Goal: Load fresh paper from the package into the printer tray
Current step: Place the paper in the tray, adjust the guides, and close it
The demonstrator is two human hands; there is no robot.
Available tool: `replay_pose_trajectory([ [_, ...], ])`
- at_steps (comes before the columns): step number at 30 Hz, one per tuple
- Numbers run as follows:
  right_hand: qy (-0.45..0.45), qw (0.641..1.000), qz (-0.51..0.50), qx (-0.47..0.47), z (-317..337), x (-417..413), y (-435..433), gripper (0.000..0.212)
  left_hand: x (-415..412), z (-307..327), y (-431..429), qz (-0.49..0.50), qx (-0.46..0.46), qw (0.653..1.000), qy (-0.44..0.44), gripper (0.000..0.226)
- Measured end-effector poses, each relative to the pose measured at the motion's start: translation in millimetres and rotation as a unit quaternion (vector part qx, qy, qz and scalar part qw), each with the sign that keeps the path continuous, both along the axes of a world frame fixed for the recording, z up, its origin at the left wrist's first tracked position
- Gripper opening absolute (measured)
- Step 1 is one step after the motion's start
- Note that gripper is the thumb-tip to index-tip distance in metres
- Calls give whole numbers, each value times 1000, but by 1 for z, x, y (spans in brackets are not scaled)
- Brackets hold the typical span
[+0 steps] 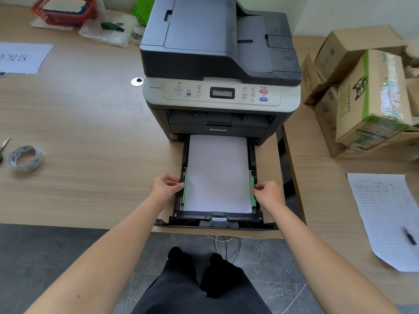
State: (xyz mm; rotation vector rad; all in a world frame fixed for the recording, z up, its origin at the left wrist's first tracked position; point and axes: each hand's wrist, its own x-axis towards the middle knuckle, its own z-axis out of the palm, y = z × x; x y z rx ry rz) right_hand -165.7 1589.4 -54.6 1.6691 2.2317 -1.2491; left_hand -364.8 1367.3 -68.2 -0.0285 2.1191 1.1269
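— Squeezing the green guides now? Where is the paper?

— Yes. The paper (217,173) lies flat in the tray (217,219), which sticks out of the printer (220,98). My left hand (164,188) is curled, fingertips pinching the left green guide (184,189). My right hand (268,193) is curled too, pinching the right green guide (252,191).

— How do I do it well?

— I think I should slide both sides in gently until they just touch the paper edges. Too hard, and the sheets could bend.

— What does it feel like?

— The paper looks smooth, white and thin. The guides are hard plastic strips. The tray is black and boxy, on a wood-look table (90,132)
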Motion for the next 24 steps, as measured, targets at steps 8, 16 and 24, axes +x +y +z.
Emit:
replay_pose_trajectory([
  [8,10,1000,3,4,-2,0,-1,35,2,-6,0,-28,-8,998,-56,25],
  [16,-1,998,64,-5,-2,2,6,36,6,-4,8,-42,-41,998,5,21],
  [24,-6,995,65,76,-5,5,1,28,12,2,-3,-49,-20,997,46,14],
])
